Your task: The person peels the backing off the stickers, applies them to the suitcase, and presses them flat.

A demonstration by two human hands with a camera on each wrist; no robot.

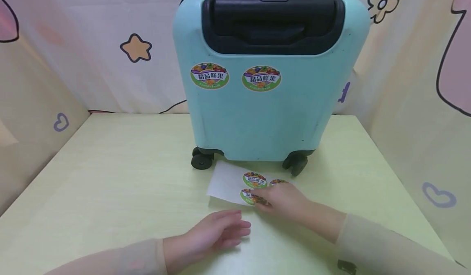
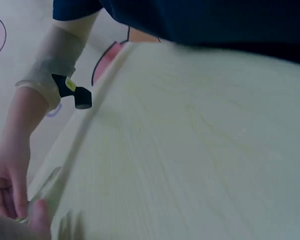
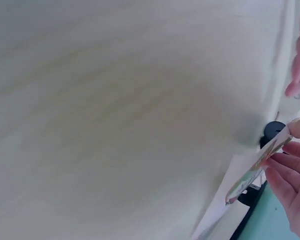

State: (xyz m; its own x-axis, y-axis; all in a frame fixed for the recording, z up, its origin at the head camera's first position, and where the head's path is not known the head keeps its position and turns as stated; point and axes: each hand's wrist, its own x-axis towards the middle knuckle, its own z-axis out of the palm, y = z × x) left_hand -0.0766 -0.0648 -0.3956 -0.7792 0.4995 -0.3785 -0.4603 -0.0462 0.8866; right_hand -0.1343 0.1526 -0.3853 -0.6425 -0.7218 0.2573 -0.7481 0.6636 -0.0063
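My right hand (image 1: pixel 285 201) pinches the near right part of a white sticker sheet (image 1: pixel 226 183), thumb and fingers at its edge in the right wrist view. Oval fruit stickers show on the sheet: a whole one (image 1: pixel 254 179), one partly behind the fingertips (image 1: pixel 259 193) and another partly covered by the hand. To the left and nearer, my left hand (image 1: pixel 217 232) hovers palm inward with loosely bent fingers and nothing in them. A light blue suitcase (image 1: pixel 254 119) stands upright behind the sheet, bearing a left fruit sticker (image 1: pixel 209 76) and a right one (image 1: pixel 261 79) side by side.
The suitcase stands on black wheels (image 1: pixel 202 159) on a pale wood-grain table (image 1: pixel 121 177). Its black handle panel (image 1: pixel 274 23) is at the top. Printed cloth (image 1: pixel 92 54) hangs behind and along both sides of the table.
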